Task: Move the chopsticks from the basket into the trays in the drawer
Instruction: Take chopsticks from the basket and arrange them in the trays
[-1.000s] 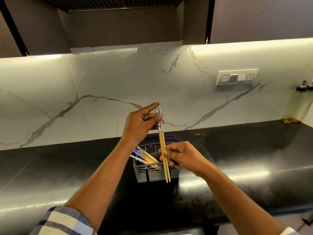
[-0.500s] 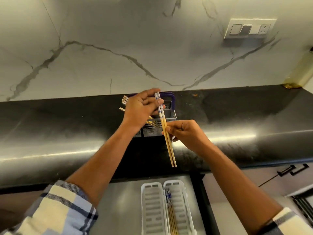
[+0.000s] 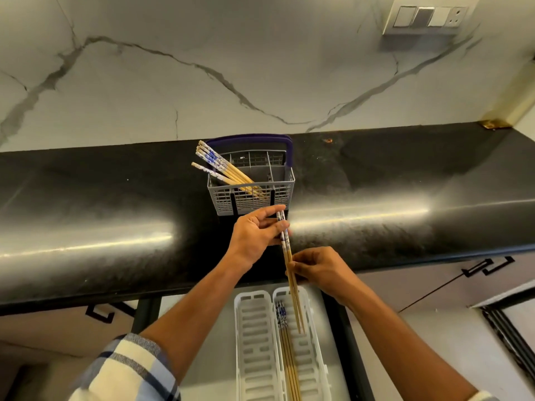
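Note:
A pair of wooden chopsticks (image 3: 293, 287) with blue-and-white tops hangs nearly upright above the drawer. My left hand (image 3: 256, 237) pinches the patterned top end, and my right hand (image 3: 318, 269) grips the shafts lower down. Their tips point into the right white tray (image 3: 314, 342) in the open drawer, where a few chopsticks (image 3: 288, 360) lie. The left white tray (image 3: 254, 348) holds nothing that I can see. Behind my hands, the grey basket (image 3: 252, 195) with a purple handle stands on the black counter, with several chopsticks (image 3: 223, 169) leaning out to its left.
The black counter (image 3: 405, 204) runs the width of the view, with a marble wall behind. A white switch plate (image 3: 428, 15) is on the wall at top right. Cabinet fronts with black handles (image 3: 489, 266) flank the open drawer.
The view has tilted down from the counter to the open drawer. Both hands have carried the chopstick pair away from the basket, towards me and down, so its tips now hang over the right tray.

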### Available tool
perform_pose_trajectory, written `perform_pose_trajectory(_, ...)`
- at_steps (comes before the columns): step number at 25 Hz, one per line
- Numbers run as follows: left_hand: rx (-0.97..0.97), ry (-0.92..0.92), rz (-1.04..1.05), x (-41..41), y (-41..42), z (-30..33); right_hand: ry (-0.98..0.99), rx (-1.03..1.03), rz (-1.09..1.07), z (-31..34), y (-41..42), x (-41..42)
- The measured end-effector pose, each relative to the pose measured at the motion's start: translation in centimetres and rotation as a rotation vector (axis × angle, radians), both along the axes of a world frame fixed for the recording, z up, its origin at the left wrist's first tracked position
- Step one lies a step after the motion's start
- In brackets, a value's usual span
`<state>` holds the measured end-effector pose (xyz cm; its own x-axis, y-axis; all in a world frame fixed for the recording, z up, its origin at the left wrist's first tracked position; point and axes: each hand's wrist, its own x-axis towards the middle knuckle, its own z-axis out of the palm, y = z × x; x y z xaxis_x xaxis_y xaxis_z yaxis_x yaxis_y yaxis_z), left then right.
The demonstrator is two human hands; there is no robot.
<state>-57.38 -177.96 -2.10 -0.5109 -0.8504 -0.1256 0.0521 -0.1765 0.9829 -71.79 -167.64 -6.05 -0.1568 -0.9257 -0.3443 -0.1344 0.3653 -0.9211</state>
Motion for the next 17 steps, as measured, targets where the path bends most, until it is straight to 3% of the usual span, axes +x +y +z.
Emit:
perform_pose_trajectory(8,0.137,-0.104,-0.043,0.2,4.5,-8.0,-0.016,0.135,-0.064,-7.0,5.5,1.9)
perform_pose_trajectory(17,0.236,-0.227,0.114,3.8,5.7,-12.7,0.373,0.385,-0.119,-14.3,8.9,5.9)
